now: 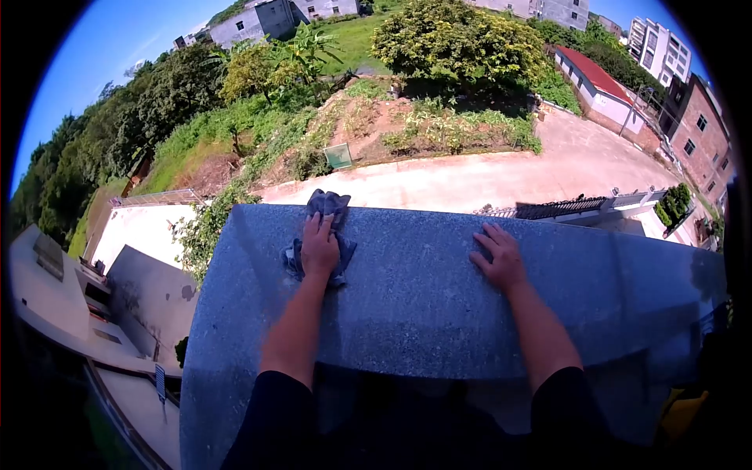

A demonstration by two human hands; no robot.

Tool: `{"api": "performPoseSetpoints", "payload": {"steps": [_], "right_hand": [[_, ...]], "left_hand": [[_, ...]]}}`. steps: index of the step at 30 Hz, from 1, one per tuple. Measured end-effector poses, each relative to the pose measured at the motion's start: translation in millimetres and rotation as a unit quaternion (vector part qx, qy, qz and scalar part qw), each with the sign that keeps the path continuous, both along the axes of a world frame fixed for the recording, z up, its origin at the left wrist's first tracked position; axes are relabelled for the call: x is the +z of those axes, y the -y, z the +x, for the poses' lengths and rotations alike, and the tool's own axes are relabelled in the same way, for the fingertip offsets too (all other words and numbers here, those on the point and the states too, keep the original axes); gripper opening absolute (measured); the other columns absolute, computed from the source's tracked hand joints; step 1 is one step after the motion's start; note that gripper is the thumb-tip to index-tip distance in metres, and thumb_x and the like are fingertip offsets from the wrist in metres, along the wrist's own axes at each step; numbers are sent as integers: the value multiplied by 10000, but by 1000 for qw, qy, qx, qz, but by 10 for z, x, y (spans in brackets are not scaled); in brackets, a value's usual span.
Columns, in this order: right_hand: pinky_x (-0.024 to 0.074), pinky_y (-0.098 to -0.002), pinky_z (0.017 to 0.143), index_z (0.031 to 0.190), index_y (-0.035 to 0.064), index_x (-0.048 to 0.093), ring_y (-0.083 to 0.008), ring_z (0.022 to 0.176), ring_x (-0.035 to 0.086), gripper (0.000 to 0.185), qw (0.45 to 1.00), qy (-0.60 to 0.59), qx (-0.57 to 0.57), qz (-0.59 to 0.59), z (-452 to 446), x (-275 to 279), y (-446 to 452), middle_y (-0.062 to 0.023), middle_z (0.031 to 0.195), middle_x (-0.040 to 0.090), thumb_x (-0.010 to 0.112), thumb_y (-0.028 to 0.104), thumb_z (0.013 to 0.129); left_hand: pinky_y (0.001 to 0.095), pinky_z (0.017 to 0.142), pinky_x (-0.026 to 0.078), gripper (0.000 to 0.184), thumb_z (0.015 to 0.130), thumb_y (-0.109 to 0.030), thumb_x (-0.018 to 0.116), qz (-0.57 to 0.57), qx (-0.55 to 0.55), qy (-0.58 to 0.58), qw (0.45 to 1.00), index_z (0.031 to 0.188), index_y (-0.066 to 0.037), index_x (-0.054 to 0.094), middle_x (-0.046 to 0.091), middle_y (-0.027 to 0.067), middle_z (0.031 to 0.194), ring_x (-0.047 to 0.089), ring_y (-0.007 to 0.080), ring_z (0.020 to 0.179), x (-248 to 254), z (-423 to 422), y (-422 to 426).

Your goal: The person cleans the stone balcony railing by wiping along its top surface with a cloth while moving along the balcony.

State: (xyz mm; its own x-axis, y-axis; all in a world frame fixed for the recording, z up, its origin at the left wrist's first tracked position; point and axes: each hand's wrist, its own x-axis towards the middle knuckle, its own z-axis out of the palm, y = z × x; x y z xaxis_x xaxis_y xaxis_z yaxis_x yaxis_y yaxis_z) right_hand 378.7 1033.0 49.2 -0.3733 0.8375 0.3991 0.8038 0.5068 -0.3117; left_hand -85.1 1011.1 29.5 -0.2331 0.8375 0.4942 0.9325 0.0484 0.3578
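Note:
A dark, patterned rag [335, 204] lies bunched on the broad grey stone-like ledge [407, 313], near its far edge. My left hand [319, 249] presses down on the rag, with the cloth sticking out ahead of the fingers and on both sides. Part of the rag is hidden under the palm. Around it the surface looks a little darker in patches. To the right, my right hand [500, 254] rests on the ledge with its fingers spread, holding nothing.
The ledge ends at a far edge, high above a pale concrete road [439, 182]. Below on the right runs a dark fence [560, 209]. A lower building [70, 298] and paved yard lie at left. Trees [470, 43] and garden plots are beyond.

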Motion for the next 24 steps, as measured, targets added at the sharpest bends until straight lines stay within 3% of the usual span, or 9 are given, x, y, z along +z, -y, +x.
{"api": "performPoseSetpoints", "payload": {"steps": [12, 17, 20, 22, 24], "right_hand": [[298, -523, 1228, 1392, 132, 663, -371, 1475, 430, 564, 1000, 8, -1, -1, 70, -35, -22, -168, 1549, 528, 648, 503, 968], [289, -511, 1239, 1391, 128, 665, -369, 1477, 428, 555, 1000, 1, -3, -5, 94, -80, -37, -161, 1555, 525, 630, 501, 981], [297, -506, 1236, 1380, 126, 674, -366, 1474, 433, 542, 1000, -9, -1, -9, 101, -86, -7, -160, 1551, 529, 640, 489, 978], [301, -504, 1234, 1372, 125, 681, -362, 1472, 436, 536, 1000, -13, -3, -10, 100, -68, -12, -160, 1548, 532, 650, 483, 973], [307, -500, 1230, 1365, 124, 685, -360, 1467, 442, 532, 1000, -11, -2, -11, 94, -34, -21, -159, 1542, 538, 660, 476, 968]], "left_hand": [[503, 1203, 372, 519, 919, -120, 636, -41, -100, -7, 994, 1435, -162, 602, 470, 207, 1561, 416, 442, 1463, 268, 1506, 1905], [502, 1147, 445, 416, 896, -73, 658, -6, -127, -14, 992, 1305, -140, 699, 552, 196, 1496, 515, 443, 1392, 280, 1757, 2413], [498, 1148, 444, 400, 918, -73, 639, 4, -54, -88, 995, 1310, -129, 695, 549, 200, 1500, 525, 448, 1381, 256, 1275, 2536], [494, 1150, 439, 381, 954, -87, 605, -4, 64, -90, 994, 1326, -110, 681, 550, 213, 1492, 520, 453, 1377, 212, 629, 2600], [488, 1152, 433, 383, 979, -110, 581, -46, 184, 13, 982, 1354, -104, 658, 550, 215, 1489, 513, 446, 1375, 198, 67, 2602]]}}
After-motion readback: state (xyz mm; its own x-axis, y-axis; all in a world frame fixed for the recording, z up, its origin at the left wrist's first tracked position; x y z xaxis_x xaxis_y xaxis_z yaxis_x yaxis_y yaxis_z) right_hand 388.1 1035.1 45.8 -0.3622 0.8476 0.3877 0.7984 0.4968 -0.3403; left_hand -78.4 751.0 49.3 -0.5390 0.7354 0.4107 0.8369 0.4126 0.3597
